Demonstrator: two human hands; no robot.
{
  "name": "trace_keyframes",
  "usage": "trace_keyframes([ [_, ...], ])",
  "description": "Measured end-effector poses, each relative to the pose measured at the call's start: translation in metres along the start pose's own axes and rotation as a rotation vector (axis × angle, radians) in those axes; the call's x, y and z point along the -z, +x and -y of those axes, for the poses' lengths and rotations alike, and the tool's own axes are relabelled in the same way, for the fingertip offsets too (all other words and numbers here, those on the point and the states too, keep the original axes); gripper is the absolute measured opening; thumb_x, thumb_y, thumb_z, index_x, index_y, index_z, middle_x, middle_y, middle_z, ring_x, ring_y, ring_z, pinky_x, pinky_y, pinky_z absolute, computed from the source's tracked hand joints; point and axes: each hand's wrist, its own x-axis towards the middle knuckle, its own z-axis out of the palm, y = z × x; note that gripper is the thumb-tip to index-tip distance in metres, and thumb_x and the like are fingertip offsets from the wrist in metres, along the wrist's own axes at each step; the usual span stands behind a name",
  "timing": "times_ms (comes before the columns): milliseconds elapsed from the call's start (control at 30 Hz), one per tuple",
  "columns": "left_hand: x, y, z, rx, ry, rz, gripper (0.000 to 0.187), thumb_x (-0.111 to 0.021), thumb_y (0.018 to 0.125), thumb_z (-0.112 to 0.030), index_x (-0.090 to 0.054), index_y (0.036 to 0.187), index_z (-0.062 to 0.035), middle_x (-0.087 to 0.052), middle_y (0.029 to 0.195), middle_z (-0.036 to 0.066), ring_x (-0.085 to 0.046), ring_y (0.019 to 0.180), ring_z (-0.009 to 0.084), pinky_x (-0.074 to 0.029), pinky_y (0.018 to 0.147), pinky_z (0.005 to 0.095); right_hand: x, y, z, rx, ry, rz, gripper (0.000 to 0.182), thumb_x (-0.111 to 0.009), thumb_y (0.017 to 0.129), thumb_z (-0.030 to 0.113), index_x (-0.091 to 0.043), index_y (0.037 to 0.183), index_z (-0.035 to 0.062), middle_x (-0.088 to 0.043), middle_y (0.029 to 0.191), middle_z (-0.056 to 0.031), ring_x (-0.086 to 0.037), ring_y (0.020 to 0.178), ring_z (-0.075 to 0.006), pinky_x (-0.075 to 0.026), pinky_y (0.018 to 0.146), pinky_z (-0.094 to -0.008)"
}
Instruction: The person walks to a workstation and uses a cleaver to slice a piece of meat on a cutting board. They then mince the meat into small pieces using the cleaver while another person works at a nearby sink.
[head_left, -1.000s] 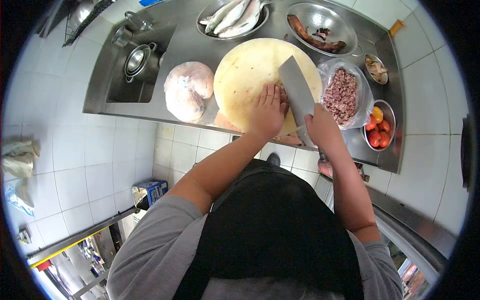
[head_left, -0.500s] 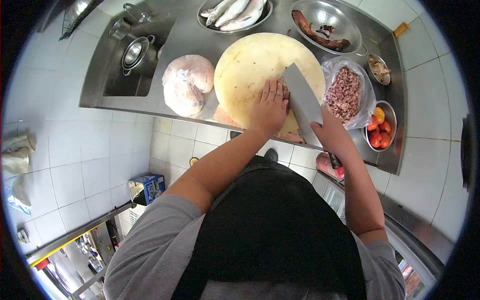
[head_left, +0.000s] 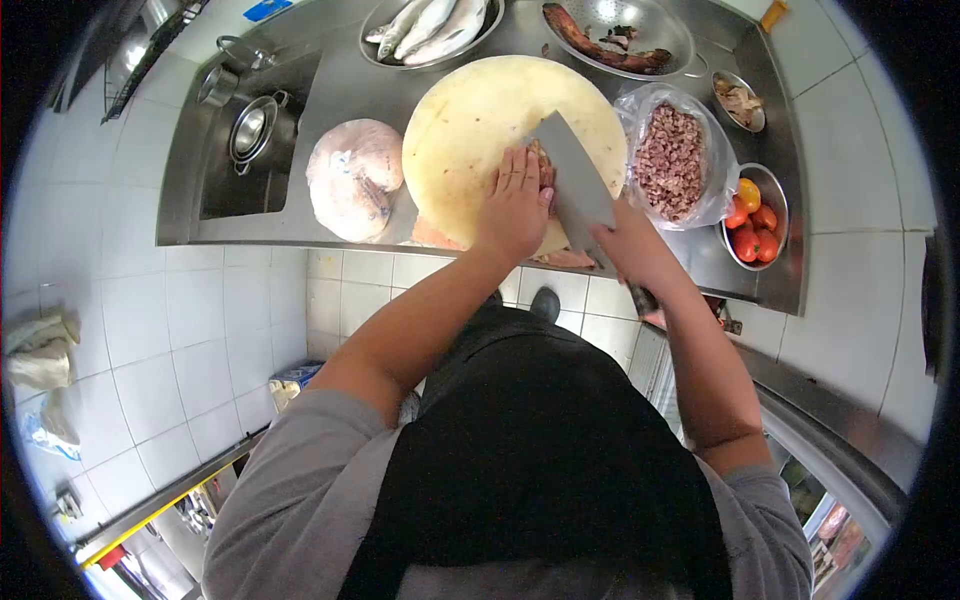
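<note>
A large round cutting board (head_left: 480, 110) lies on the metal counter. On it my left hand (head_left: 513, 205) presses down a small brownish piece of meat (head_left: 546, 170), fingers together and mostly covering it. My right hand (head_left: 637, 245) is closed around the handle of a wide cleaver (head_left: 580, 180). The blade lies slanted beside the left fingertips, against the right side of the meat; whether it touches the board is hidden. Pinkish meat or skin (head_left: 567, 258) shows at the board's near edge, below the blade.
A bagged pale bird or meat (head_left: 350, 180) sits left of the board, near the sink (head_left: 240, 200). Behind are a bowl of fish (head_left: 430, 30) and a colander (head_left: 640, 20) with dark meat strips. Rightward are bagged diced meat (head_left: 670, 165), tomatoes (head_left: 755, 225) and a small bowl (head_left: 740, 100).
The whole view has shifted, with the counter's things appearing further left. Both hands keep their grips, and the cleaver stays beside the left fingers at nearly the same slant.
</note>
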Motion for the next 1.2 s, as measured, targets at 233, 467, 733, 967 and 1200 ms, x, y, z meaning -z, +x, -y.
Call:
trace_keyframes([
  [233, -0.009, 0.001, 0.006, -0.074, -0.025, -0.085, 0.061, -0.045, 0.102, -0.029, -0.033, 0.148, 0.01, -0.031, 0.156, 0.029, -0.028, 0.148, 0.041, -0.022, 0.121, 0.0495, -0.027, 0.023, -0.001, -0.011, 0.007, -0.044, 0.035, -0.059, 0.094, 0.02, -0.052, 0.108, -0.0109, -0.067, 0.083, -0.0293, -0.065, 0.05, -0.0346, -0.053, 0.047, -0.0436],
  [467, -0.007, 0.002, 0.007, -0.094, -0.046, -0.121, 0.064, -0.048, 0.1, -0.031, -0.036, 0.146, 0.0117, -0.034, 0.154, 0.031, -0.029, 0.147, 0.0439, -0.022, 0.121, 0.0497, -0.042, 0.034, -0.011, 0.185, -0.135, -0.258, 0.037, -0.06, 0.094, 0.021, -0.053, 0.112, -0.0104, -0.066, 0.089, -0.0341, -0.068, 0.081, -0.0467, -0.055, 0.072, -0.0507],
  [733, 0.0, -0.003, 0.003, -0.078, -0.02, -0.1, 0.065, -0.048, 0.101, -0.031, -0.034, 0.146, 0.0123, -0.032, 0.154, 0.032, -0.028, 0.147, 0.0437, -0.022, 0.122, 0.048, -0.019, -0.003, 0.013, -0.192, -0.105, 0.027, 0.037, -0.062, 0.095, 0.024, -0.052, 0.109, -0.0091, -0.067, 0.095, -0.0339, -0.066, 0.093, -0.0481, -0.053, 0.081, -0.0524],
  [967, -0.003, 0.0, 0.015, -0.15, -0.052, -0.094, 0.068, -0.05, 0.099, -0.035, -0.036, 0.145, 0.013, -0.035, 0.152, 0.033, -0.029, 0.146, 0.0452, -0.025, 0.121, 0.0482, -0.05, 0.014, 0.001, -0.023, -0.131, -0.155, 0.037, -0.061, 0.095, 0.023, -0.052, 0.109, -0.0099, -0.066, 0.094, -0.0352, -0.066, 0.092, -0.049, -0.053, 0.082, -0.0521],
  [1200, -0.001, -0.002, 0.016, -0.146, 0.034, -0.082, 0.064, -0.047, 0.101, -0.031, -0.033, 0.148, 0.0096, -0.032, 0.156, 0.029, -0.027, 0.148, 0.0407, -0.024, 0.121, 0.048, -0.064, 0.019, -0.007, -0.066, -0.058, -0.177, 0.038, -0.062, 0.094, 0.025, -0.051, 0.107, -0.0096, -0.066, 0.093, -0.0361, -0.065, 0.092, -0.0525, -0.052, 0.082, -0.0546],
])
